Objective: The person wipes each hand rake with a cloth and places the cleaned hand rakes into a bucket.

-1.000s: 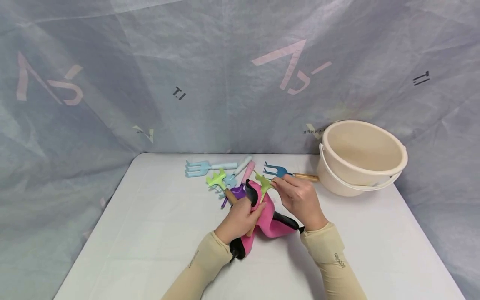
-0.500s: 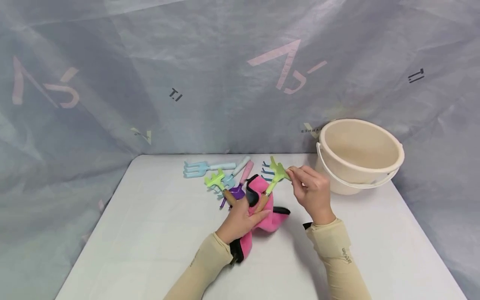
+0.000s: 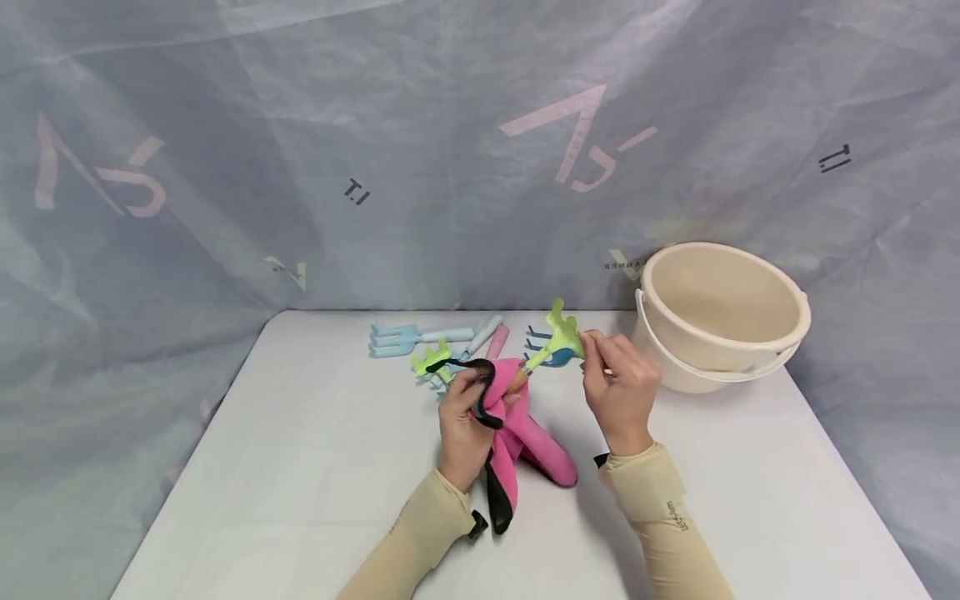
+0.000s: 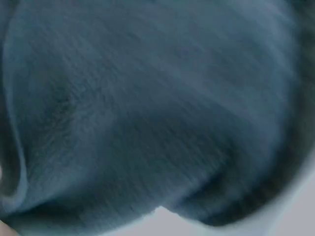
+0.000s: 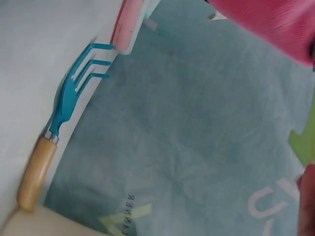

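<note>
In the head view my left hand (image 3: pixel 462 437) grips a pink cloth (image 3: pixel 536 450) with black edging, bunched round the wooden handle of a lime-green hand rake (image 3: pixel 561 337). My right hand (image 3: pixel 624 387) pinches the rake's green head at its right side. The head points up and away, above the table. Dark grey fabric (image 4: pixel 147 108), close and blurred, fills most of the left wrist view. The right wrist view catches only a fingertip (image 5: pixel 307 196), part of the green head (image 5: pixel 306 137) and a pink corner of cloth (image 5: pixel 275 22).
Behind the hands lie a second lime-green rake (image 3: pixel 430 360), a light-blue hand fork (image 3: pixel 397 340) and a pink handle (image 3: pixel 498 340), partly covered. A blue hand rake (image 5: pixel 69 101) with a wooden handle lies near the beige bucket (image 3: pixel 693 382) at the back right.
The left hand has turned and the cloth now wraps the rake's handle, covering the purple tool. The green rake head has swung up and right, with the right hand moving along.
</note>
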